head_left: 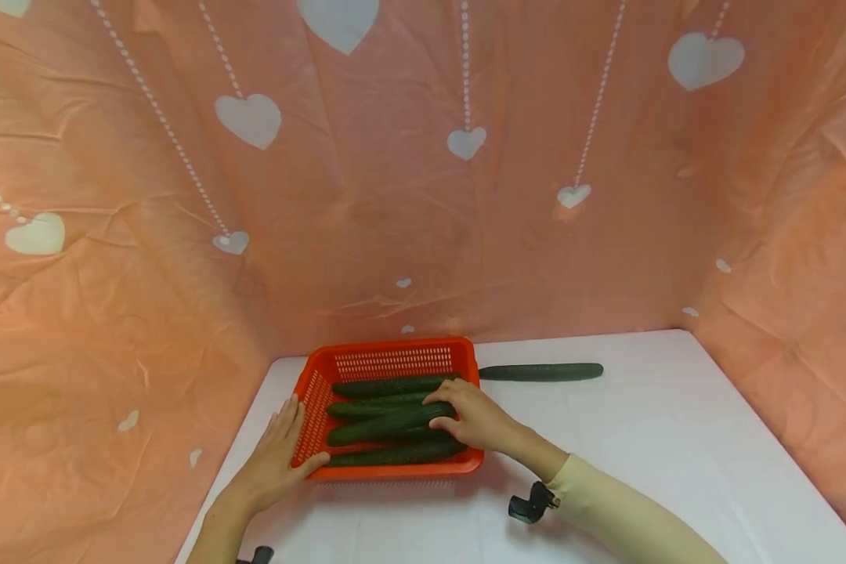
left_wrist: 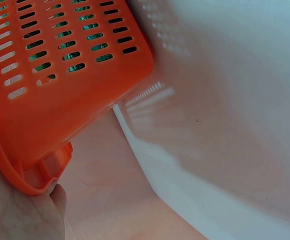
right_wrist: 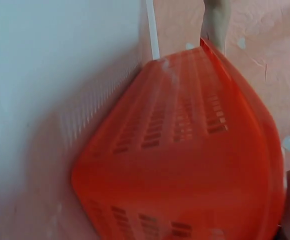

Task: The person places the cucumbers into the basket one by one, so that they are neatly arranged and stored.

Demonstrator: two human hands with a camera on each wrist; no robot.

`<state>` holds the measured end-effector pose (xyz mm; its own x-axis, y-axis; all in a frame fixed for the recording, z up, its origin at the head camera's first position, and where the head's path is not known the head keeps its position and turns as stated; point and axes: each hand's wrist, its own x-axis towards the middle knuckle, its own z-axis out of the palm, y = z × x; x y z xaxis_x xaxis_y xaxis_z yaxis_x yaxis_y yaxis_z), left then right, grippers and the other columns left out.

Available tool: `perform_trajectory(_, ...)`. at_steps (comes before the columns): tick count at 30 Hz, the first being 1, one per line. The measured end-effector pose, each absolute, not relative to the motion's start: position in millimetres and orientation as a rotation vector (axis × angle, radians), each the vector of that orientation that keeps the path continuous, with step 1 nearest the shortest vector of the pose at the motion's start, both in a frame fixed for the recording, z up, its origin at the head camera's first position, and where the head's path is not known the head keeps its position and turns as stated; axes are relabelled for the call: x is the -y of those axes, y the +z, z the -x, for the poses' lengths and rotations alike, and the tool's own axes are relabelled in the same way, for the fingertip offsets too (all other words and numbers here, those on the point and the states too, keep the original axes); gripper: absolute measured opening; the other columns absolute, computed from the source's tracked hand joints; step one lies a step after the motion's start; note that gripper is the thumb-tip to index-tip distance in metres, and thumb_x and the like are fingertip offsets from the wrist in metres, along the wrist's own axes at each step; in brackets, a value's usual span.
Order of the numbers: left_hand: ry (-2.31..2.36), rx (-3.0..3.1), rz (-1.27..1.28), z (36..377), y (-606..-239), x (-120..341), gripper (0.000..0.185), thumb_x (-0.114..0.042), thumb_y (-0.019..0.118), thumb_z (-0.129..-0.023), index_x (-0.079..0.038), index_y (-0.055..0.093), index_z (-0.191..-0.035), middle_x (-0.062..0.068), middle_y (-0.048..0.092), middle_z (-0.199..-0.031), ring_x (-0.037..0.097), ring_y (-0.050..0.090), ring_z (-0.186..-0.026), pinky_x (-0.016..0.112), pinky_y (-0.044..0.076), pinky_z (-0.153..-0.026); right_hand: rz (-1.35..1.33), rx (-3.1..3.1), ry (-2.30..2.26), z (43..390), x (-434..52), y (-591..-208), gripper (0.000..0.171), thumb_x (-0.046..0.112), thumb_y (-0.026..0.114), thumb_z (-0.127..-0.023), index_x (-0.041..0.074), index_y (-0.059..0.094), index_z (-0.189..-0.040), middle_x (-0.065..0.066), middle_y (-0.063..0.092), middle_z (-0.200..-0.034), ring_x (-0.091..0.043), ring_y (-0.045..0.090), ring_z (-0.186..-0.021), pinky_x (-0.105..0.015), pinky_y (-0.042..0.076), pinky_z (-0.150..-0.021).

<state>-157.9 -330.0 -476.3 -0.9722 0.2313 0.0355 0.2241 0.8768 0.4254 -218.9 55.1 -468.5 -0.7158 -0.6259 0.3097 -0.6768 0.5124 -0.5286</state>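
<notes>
An orange slotted basket point(head_left: 395, 345) stands on the white table point(head_left: 641, 439) and holds several dark green cucumbers lying side by side. My right hand point(head_left: 468, 419) reaches in from the right, its fingers and thumb curled round the right end of one cucumber point(head_left: 381, 427) in the middle of the row. My left hand point(head_left: 278, 454) lies flat against the basket's left wall, fingers straight, thumb on the front corner. The left wrist view shows the basket's point(left_wrist: 60, 100) underside and rim against my palm point(left_wrist: 15, 215). The basket's outer wall point(right_wrist: 175, 165) fills the right wrist view.
One more cucumber point(head_left: 539, 372) lies on the table just right of the basket's back corner. A pink cloth with white hearts point(head_left: 395, 196) walls in the table at the back and both sides. Bare white tabletop stretches to the right and front.
</notes>
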Motion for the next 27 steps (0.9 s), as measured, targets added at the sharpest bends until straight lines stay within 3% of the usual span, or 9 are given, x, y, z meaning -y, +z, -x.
perform_trajectory(5,0.681,-3.031,-0.373,160,-476,330,0.106,-0.057,0.065,-0.102,0.006,0.013,-0.169,0.024,-0.002,-0.179,0.049,-0.002,-0.164,0.062,0.002,-0.132,-1.132,2.705,0.987,219,-44,-469,0.032,0.022,0.077,-0.101,0.009,0.075,-0.130,-0.005,0.070,-0.114,-0.025,0.063,-0.111,-0.044,0.057,-0.100)
perform_trajectory(13,0.701,-3.019,-0.368,157,-475,328,0.107,-0.056,0.068,-0.101,0.008,0.014,-0.168,0.025,-0.001,-0.178,0.051,-0.002,-0.163,0.068,0.004,-0.130,-1.153,2.731,0.954,217,-32,-474,0.033,0.023,0.077,-0.101,0.008,0.075,-0.130,-0.005,0.071,-0.118,-0.026,0.063,-0.115,-0.044,0.055,-0.105)
perform_trajectory(21,0.698,-3.033,-0.373,156,-475,327,0.105,-0.054,0.067,-0.102,0.008,0.015,-0.168,0.026,0.000,-0.178,0.051,0.000,-0.163,0.067,0.005,-0.130,-1.156,2.698,0.985,218,-28,-480,0.030,0.022,0.077,-0.101,0.009,0.075,-0.128,-0.005,0.073,-0.122,-0.026,0.063,-0.119,-0.051,0.047,-0.110)
perform_trajectory(24,0.699,-3.037,-0.377,156,-476,327,0.104,-0.053,0.067,-0.102,0.008,0.015,-0.168,0.026,0.001,-0.178,0.050,0.001,-0.163,0.062,0.002,-0.132,-1.153,2.662,1.119,219,-30,-480,0.027,0.021,0.074,-0.103,0.008,0.075,-0.127,-0.003,0.073,-0.123,-0.025,0.064,-0.119,-0.054,0.046,-0.110)
perform_trajectory(27,0.699,-3.040,-0.387,156,-476,327,0.104,-0.053,0.067,-0.103,0.009,0.015,-0.168,0.026,0.001,-0.178,0.050,0.002,-0.163,0.044,-0.008,-0.133,-1.159,2.606,1.264,220,-33,-480,0.025,0.019,0.071,-0.106,0.006,0.075,-0.126,-0.003,0.072,-0.122,-0.023,0.067,-0.117,-0.050,0.051,-0.109)
